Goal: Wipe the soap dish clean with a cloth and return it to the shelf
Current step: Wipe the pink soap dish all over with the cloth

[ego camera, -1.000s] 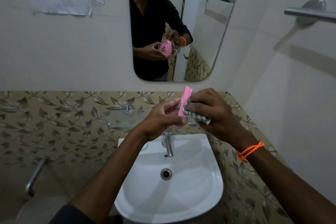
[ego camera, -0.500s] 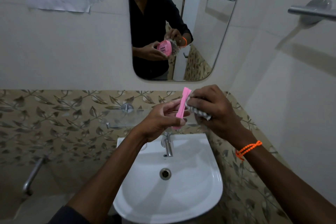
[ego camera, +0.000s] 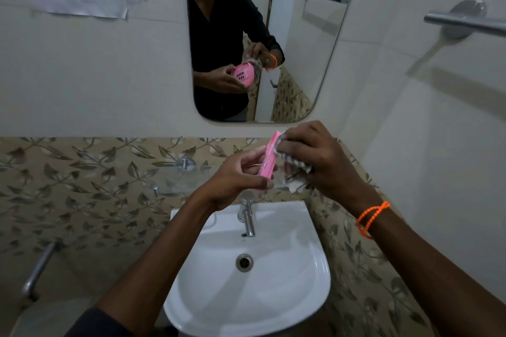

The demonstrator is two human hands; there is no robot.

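A pink soap dish (ego camera: 269, 158) stands on edge above the basin, seen side-on. My left hand (ego camera: 235, 176) grips its lower end. My right hand (ego camera: 315, 156) presses a grey checked cloth (ego camera: 297, 165) against the dish's upper right face. The mirror reflection shows the dish's slotted underside. A clear glass shelf (ego camera: 180, 182) on chrome brackets runs along the leaf-patterned tiles behind my hands, partly hidden by them.
A white basin (ego camera: 306, 293) with a chrome tap (ego camera: 247, 217) sits below my hands. The mirror (ego camera: 301, 49) hangs on the wall above. A chrome towel rail (ego camera: 465, 22) projects at upper right. A metal pipe (ego camera: 38, 271) is at lower left.
My right hand with the cloth has slid up along the dish toward its top end. The dish stays held on edge in my left hand.
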